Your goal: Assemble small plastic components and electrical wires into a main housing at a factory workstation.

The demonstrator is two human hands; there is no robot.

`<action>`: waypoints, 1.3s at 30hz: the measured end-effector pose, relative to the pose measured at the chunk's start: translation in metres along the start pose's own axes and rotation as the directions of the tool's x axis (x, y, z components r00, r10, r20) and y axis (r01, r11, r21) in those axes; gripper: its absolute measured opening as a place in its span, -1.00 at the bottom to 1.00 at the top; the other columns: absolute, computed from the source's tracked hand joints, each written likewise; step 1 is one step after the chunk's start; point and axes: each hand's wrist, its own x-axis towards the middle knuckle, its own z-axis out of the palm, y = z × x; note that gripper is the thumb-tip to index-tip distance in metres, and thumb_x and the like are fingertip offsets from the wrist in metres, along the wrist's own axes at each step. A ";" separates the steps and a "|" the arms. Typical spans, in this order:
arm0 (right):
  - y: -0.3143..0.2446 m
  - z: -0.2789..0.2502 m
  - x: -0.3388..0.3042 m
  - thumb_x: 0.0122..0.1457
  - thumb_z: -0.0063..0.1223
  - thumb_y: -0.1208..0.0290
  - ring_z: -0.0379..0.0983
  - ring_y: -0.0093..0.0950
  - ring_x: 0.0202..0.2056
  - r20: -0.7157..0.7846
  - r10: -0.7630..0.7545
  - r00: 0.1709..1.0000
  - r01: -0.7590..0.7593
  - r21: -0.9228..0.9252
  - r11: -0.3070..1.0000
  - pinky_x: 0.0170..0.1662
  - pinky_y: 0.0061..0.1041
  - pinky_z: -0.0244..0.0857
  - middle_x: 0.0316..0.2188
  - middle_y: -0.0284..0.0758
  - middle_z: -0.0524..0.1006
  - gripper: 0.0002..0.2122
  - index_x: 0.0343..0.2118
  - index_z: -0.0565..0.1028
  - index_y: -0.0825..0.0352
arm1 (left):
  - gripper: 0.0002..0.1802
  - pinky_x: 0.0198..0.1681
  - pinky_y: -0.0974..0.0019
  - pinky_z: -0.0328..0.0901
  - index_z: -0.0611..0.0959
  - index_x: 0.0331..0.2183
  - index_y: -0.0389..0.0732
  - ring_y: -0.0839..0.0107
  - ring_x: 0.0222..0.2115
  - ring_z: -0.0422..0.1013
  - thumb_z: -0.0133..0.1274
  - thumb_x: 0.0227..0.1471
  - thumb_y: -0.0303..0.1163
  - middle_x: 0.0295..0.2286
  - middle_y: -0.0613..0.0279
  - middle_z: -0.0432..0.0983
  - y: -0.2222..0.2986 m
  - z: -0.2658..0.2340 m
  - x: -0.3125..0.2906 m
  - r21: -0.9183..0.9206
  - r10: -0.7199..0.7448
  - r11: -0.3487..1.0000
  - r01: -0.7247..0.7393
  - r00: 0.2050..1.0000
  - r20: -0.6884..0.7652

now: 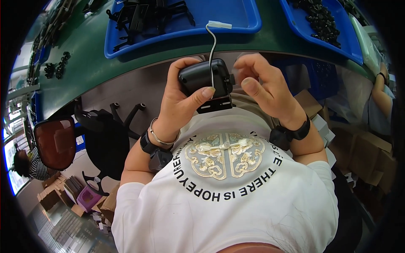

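Note:
My left hand (176,95) is closed around a black rounded plastic housing (194,78), the thumb pressing near its lower edge. A thin pale cable (213,50) runs up across the housing and ends in a white tip above the blue tray's near rim. At the housing's lower end is a flat black slotted bracket (216,104), and a small dark knob (231,79) sits on its right side. Just right of the knob, my right hand (265,86) hangs apart from the housing, thumb and fingers spread, slightly blurred, with nothing seen between them.
Ahead on the green table (84,71) stands a blue tray (168,39) with black brackets. Another blue tray (310,39) at right holds many small black parts. More small black parts (62,65) lie at left. An office chair (101,139), cardboard boxes (365,147) and another person's arm (382,97) are around.

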 end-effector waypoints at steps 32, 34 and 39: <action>0.013 0.014 0.000 0.15 -0.01 0.42 0.27 -0.65 -0.51 -0.171 -0.083 0.982 0.095 0.060 0.994 -0.45 -0.72 0.16 -0.56 -0.36 0.39 -0.84 -0.27 0.40 0.39 | -0.56 -0.22 0.48 0.36 0.21 -0.06 -0.21 0.54 -0.25 0.31 -0.01 0.08 -0.35 -0.21 0.19 0.28 -0.008 0.004 0.005 -0.119 -0.032 0.993 0.021 0.995 -0.092; 0.014 0.014 -0.001 0.15 0.00 0.41 0.26 -0.64 -0.51 -0.117 0.085 0.990 -0.085 0.006 0.996 -0.44 -0.73 0.15 -0.54 -0.37 0.38 -0.84 -0.27 0.40 0.38 | -0.56 -0.22 0.48 0.36 0.21 -0.06 -0.21 0.54 -0.25 0.31 -0.01 0.08 -0.35 -0.21 0.20 0.28 -0.009 0.003 0.003 -0.118 -0.036 0.993 0.027 0.996 -0.079; 0.014 0.010 -0.003 0.18 -0.05 0.32 0.24 -0.64 -0.52 -0.203 0.058 0.977 -0.014 0.211 0.977 -0.44 -0.73 0.14 -0.54 -0.38 0.37 -0.81 -0.34 0.41 0.37 | -0.56 -0.24 0.49 0.36 0.21 -0.06 -0.21 0.54 -0.25 0.31 0.00 0.07 -0.35 -0.22 0.20 0.28 -0.014 -0.003 0.005 -0.065 -0.009 0.998 0.006 0.999 -0.052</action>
